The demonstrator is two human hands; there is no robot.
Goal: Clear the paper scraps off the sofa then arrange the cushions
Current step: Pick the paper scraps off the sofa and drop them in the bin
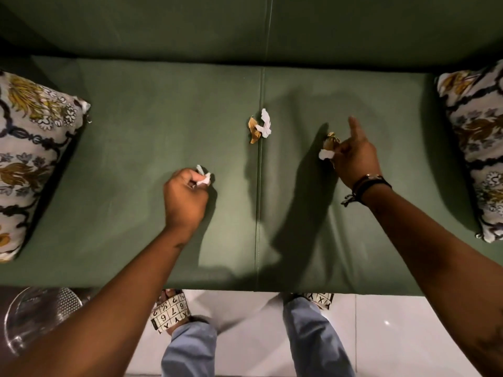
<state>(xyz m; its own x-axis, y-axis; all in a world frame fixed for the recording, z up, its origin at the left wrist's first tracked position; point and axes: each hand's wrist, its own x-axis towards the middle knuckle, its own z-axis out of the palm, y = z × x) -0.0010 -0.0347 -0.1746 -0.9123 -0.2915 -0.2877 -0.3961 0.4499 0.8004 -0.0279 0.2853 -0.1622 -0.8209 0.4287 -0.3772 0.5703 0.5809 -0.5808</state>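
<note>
Left hand (187,198) was fisted on a white scrap (204,178), freeing that seat. We noted two loose scraps (260,126) at the centre seam; right hand (353,156) pinched gathered scraps (328,148). Cushions (30,159) sat at the sofa (163,118) ends, unarranged.

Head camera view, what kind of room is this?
Probably a home living room: a green sofa with patterned cushions at both ends, and a glossy white tiled floor below.
</note>
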